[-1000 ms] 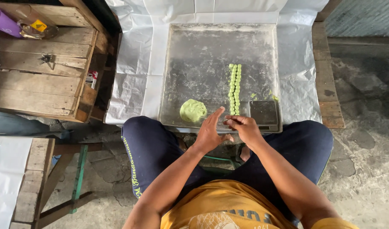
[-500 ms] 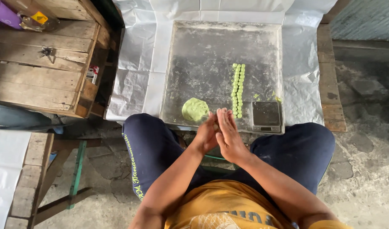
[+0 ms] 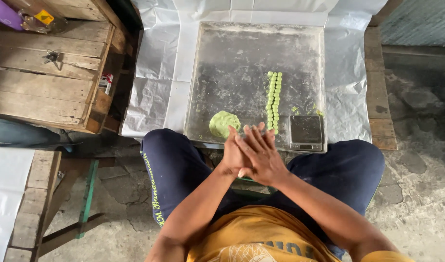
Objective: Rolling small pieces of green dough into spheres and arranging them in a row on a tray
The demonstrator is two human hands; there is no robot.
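Over the person's lap, the two hands are pressed flat together, palm on palm. The right hand (image 3: 262,156) lies on top, with its fingers (image 3: 254,138) straight and spread a little. The left hand (image 3: 230,154) is underneath, and only its edge and some fingers show. I cannot tell if anything is between the palms, because they hide that spot.

A second ago the hands were apart and down at the near edge of the tray (image 3: 217,58), close to the green dough. Half a second ago they came together above the knees, and now they are shut flat on each other a little nearer the body. That looks like rolling a small bit of dough into a ball between the palms, though the bit itself cannot be seen.

On the tray, the lump of green dough (image 3: 223,123) sits at the near edge, just beyond the fingertips. Beside it, two neat rows of small green balls (image 3: 273,102) run away from the person. They look the same as before. A small grey scale (image 3: 306,132) sits in the near right corner of the tray. White plastic sheet (image 3: 154,87) lies under the tray, and a wooden crate (image 3: 43,73) stands to the left.
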